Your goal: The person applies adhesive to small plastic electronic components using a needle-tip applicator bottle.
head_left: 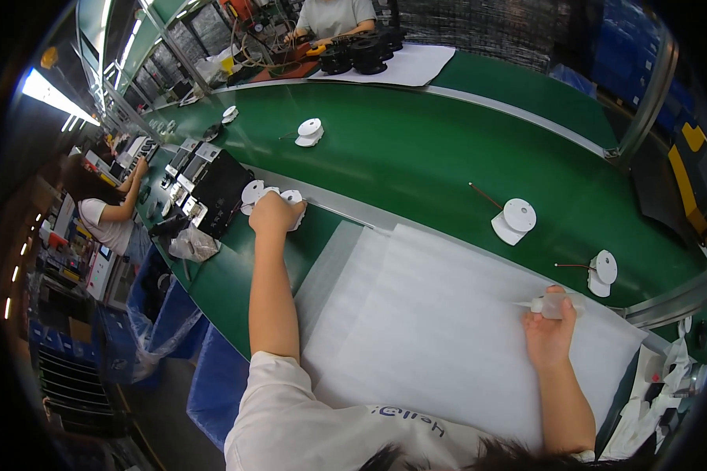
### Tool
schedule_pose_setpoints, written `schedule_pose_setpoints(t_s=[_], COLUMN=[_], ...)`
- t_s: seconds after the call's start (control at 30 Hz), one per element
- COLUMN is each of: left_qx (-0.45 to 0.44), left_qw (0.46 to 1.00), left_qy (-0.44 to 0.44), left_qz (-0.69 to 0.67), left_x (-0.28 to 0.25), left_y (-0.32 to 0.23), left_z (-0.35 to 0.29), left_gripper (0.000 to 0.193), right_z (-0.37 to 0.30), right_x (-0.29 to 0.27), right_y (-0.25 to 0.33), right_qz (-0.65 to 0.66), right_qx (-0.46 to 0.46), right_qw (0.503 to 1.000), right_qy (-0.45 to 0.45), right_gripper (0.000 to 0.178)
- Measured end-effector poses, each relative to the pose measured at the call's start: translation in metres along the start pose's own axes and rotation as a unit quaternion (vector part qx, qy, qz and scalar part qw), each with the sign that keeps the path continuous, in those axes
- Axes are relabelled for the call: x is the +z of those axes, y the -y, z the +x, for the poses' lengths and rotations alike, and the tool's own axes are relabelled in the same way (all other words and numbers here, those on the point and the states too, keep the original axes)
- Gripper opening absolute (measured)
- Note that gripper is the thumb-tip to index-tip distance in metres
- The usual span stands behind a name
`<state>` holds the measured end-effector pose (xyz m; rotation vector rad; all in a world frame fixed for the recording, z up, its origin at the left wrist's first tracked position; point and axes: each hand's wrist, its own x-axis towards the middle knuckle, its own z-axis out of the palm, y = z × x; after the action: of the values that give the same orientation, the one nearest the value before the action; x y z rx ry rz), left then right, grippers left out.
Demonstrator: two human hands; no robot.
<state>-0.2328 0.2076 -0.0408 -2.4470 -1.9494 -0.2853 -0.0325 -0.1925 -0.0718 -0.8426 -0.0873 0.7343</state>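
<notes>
My left hand is stretched out to the far left over a small group of white plastic parts. Its fingers are curled at the right-hand white part, with the fingertips mostly hidden. Another white part with a round top sits just left of the hand. On the right, my right hand grips a small translucent squeeze bottle, whose thin nozzle points left. That hand is above a white sheet spread over the table in front of me.
White parts with round tops and thin red wires, one nearer and one at right, lie on the green belt. Black-sided equipment stands left of my left hand. Co-workers sit across and at left. Blue lined bins stand below the table edge.
</notes>
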Motion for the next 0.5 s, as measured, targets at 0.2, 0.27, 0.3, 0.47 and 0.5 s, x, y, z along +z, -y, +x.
schedule_pose_setpoints(t_s=[0.2,0.27,0.3,0.47,0.5], left_qx=[-0.011,-0.012,-0.015,-0.013,-0.014], left_qw=[0.999,0.999,0.999,0.999,0.999], left_qy=[0.034,0.036,0.037,0.037,0.038], left_qz=[0.018,0.022,0.025,0.019,0.021], left_x=[-0.009,-0.01,-0.011,-0.009,-0.009], left_y=[-0.007,-0.008,-0.007,-0.006,-0.006], left_z=[-0.004,-0.003,-0.004,-0.002,-0.003], left_gripper=[0.053,0.053,0.054,0.054,0.054], right_z=[0.002,0.002,0.002,0.002,0.001], right_x=[-0.001,-0.003,-0.003,-0.004,-0.004], right_y=[-0.001,-0.002,-0.002,-0.002,-0.002], right_qz=[-0.005,-0.001,0.003,0.009,0.014], right_qx=[-0.004,-0.003,-0.001,-0.002,0.0], right_qw=[1.0,1.0,1.0,1.0,1.0], right_qy=[0.013,0.013,0.015,0.013,0.008], right_gripper=[0.033,0.032,0.032,0.03,0.03])
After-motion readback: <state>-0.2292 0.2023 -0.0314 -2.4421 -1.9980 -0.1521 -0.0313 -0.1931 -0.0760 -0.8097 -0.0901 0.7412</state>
